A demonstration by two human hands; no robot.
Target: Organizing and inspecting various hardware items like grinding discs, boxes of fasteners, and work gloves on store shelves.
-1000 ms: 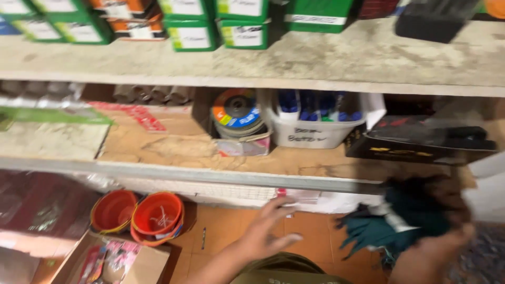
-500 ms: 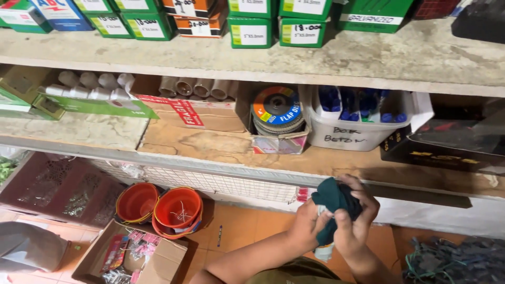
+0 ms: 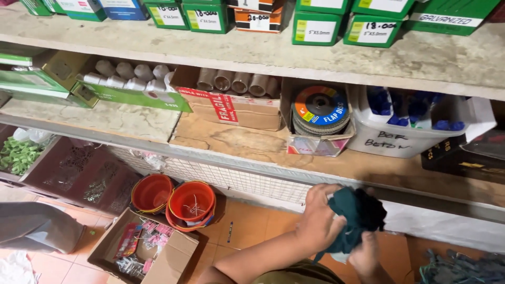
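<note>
My left hand (image 3: 319, 218) and my right hand (image 3: 366, 256) both grip a dark green bundle of cloth gloves (image 3: 357, 213), held just below the front edge of the lower wooden shelf (image 3: 231, 142). The left hand wraps the bundle from the left and top. Under the bundle, the right hand shows only partly. More dark green gloves (image 3: 460, 265) lie in a heap on the floor at the lower right.
On the shelf stand a stack of flap discs (image 3: 321, 113) in an open box, a white tub (image 3: 405, 134) of blue items and boxes of pipe fittings (image 3: 131, 79). Orange buckets (image 3: 192, 202) and an open cardboard box (image 3: 142, 247) sit on the tiled floor.
A second ago my right hand pulled gloves from the heap at the right. Both hands have since closed on the bundle in front of me, and the view shifted left.
</note>
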